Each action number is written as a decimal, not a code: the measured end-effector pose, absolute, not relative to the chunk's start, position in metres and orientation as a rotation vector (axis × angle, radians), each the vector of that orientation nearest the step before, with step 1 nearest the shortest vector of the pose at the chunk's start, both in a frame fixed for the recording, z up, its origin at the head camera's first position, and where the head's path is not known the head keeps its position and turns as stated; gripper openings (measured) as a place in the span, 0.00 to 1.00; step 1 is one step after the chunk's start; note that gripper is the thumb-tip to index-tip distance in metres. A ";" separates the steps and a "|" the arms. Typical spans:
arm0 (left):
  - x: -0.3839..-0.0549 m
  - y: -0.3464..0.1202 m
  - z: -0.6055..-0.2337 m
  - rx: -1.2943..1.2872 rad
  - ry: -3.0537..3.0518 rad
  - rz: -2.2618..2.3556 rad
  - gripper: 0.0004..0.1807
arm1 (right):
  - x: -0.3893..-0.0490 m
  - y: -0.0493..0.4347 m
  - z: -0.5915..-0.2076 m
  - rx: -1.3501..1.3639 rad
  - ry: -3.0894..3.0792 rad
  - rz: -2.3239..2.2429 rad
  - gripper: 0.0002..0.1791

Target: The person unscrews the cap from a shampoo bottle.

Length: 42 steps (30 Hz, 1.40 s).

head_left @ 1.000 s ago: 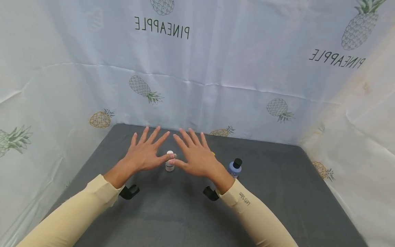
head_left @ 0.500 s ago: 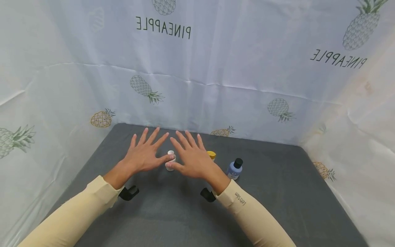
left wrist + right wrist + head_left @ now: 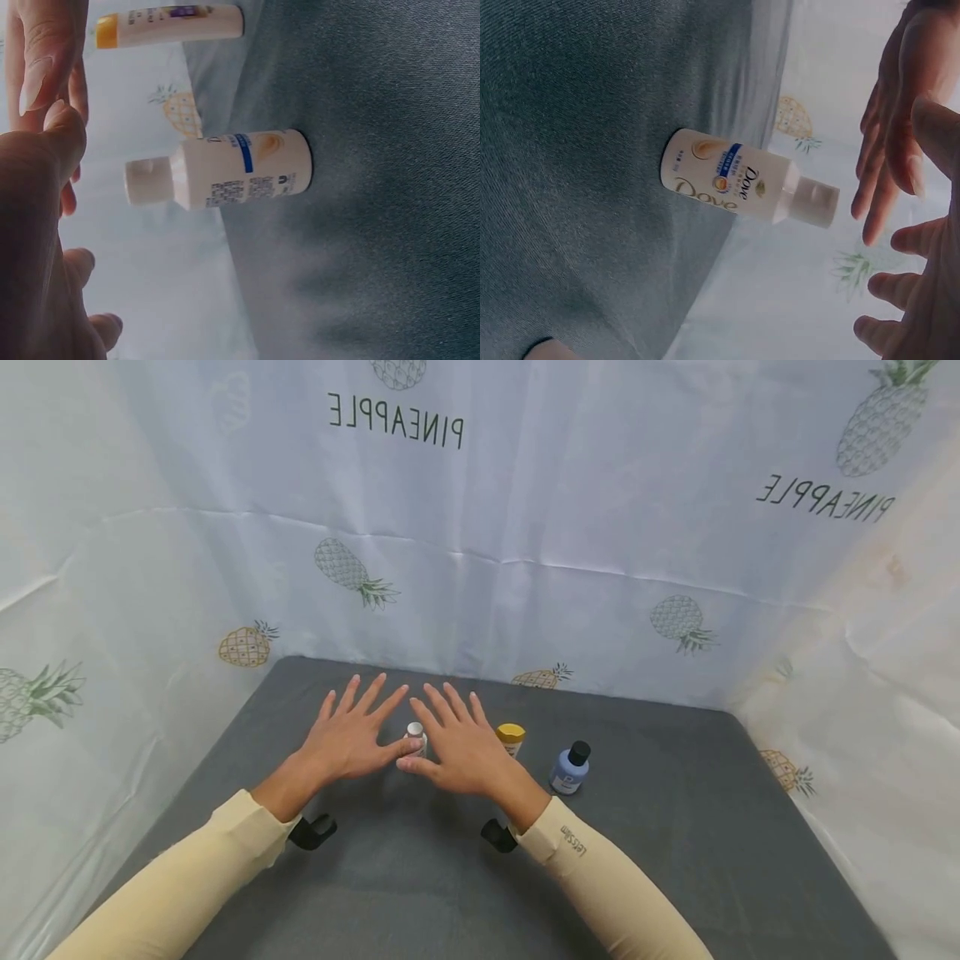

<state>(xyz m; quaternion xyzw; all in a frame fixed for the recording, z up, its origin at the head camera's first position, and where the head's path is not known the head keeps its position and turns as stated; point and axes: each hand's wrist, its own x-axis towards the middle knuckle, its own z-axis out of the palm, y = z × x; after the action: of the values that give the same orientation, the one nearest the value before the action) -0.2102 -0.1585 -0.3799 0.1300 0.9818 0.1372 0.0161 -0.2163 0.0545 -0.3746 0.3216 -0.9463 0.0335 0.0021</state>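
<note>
Both hands hover palm down over the dark grey table (image 3: 420,877), fingers straight and spread. My left hand (image 3: 351,737) and right hand (image 3: 452,742) lie side by side, thumbs nearly meeting. A small white Dove bottle (image 3: 415,735) stands upright between them, just behind the thumb tips; neither hand grips it. The left wrist view shows this bottle (image 3: 225,171) beside the left hand (image 3: 37,225), and the right wrist view shows the same bottle (image 3: 739,184) beside the right hand (image 3: 922,225). A yellow-capped bottle (image 3: 512,737) stands just right of the right hand.
A blue bottle with a black cap (image 3: 570,768) stands further right. White cloth walls printed with pineapples (image 3: 480,527) close the table at the back and both sides. The yellow-capped bottle (image 3: 169,24) also shows in the left wrist view.
Both hands have sunk a little toward the table. The right hand has shifted left, uncovering the yellow-capped bottle behind it.
</note>
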 end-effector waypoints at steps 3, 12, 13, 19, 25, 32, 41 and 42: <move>-0.211 -0.158 -0.382 0.410 3.054 0.426 0.52 | -0.217 0.054 -0.377 1.006 -2.970 0.129 0.50; -0.215 -0.157 -0.394 0.449 3.061 0.432 0.50 | -0.219 0.054 -0.389 0.981 -3.001 0.201 0.51; -0.215 -0.157 -0.395 0.452 3.060 0.441 0.50 | -0.219 0.055 -0.390 0.979 -3.008 0.218 0.51; -0.216 -0.156 -0.400 0.479 3.057 0.463 0.51 | -0.219 0.055 -0.398 0.958 -3.039 0.314 0.51; -0.217 -0.157 -0.404 0.514 3.059 0.497 0.51 | -0.221 0.056 -0.404 0.953 -3.047 0.392 0.50; -0.218 -0.160 -0.409 0.556 3.045 0.569 0.51 | -0.226 0.057 -0.411 0.932 -3.085 0.503 0.51; -0.219 -0.159 -0.412 0.562 2.990 0.659 0.52 | -0.229 0.058 -0.415 0.910 -3.105 0.562 0.51; -0.220 -0.159 -0.412 0.558 2.983 0.668 0.52 | -0.229 0.058 -0.416 0.908 -3.104 0.577 0.51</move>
<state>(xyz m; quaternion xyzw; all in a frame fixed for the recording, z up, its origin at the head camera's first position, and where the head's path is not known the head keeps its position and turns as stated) -0.2196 -0.1591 -0.4122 0.1795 0.9598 0.2150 0.0173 -0.2293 0.0582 -0.4157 0.2756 -0.9425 0.1750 -0.0718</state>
